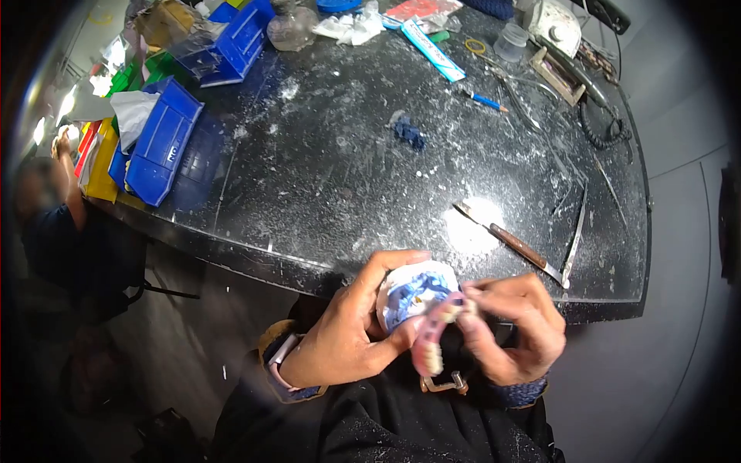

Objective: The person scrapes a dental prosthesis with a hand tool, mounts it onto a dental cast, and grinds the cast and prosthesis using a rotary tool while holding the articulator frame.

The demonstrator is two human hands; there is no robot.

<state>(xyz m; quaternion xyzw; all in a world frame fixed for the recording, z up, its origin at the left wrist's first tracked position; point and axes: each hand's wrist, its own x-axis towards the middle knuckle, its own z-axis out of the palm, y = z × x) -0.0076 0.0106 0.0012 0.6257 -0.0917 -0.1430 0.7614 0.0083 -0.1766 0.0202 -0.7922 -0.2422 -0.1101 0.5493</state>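
My left hand is closed round a white plaster dental cast with blue material on its upper face. Between the thumb and fingers of my right hand is a pink denture with pale teeth, slightly blurred. The denture overlaps the lower right of the cast in view, close to my left thumb; whether they touch I cannot tell. Both hands are at the near edge of the dark bench. A wooden-handled spatula lies on the bench beyond my right hand.
Blue bins stand at the left, near another person's arm. A crumpled dark blue piece, a blue pencil and a light-blue packet lie farther back. Thin metal tools lie at the right; a corded handpiece rests behind.
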